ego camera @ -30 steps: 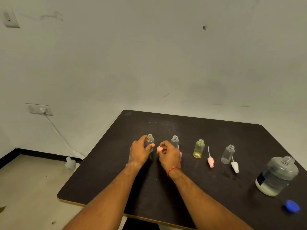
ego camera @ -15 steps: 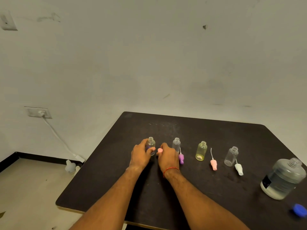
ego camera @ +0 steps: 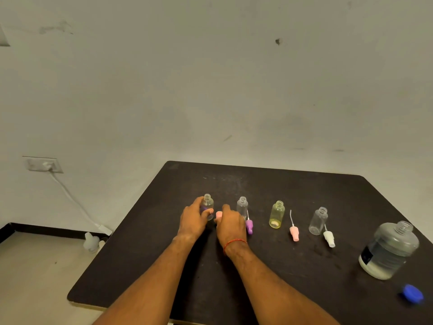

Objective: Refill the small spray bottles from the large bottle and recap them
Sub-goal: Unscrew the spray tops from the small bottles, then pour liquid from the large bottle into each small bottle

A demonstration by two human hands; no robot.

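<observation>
Large bottle [ego camera: 390,250], uncapped and partly full, stands on the dark worktop [ego camera: 257,277]; its blue lid [ego camera: 412,293] lies just nearer the camera. Leftward from the large bottle runs a row of four open small bottles: clear bottle [ego camera: 318,221], yellow bottle [ego camera: 277,214], second clear bottle [ego camera: 242,205], end bottle [ego camera: 208,205]. The left hand [ego camera: 194,221] has its grip closed round the end bottle. The right hand [ego camera: 230,225] pinches a pink cap [ego camera: 218,215] in its grip, on the end bottle's large-bottle side.

We are reading no text anywhere; the dark label [ego camera: 366,255] on the large bottle [ego camera: 396,247], at four o'clock, is staying illegible.
</observation>
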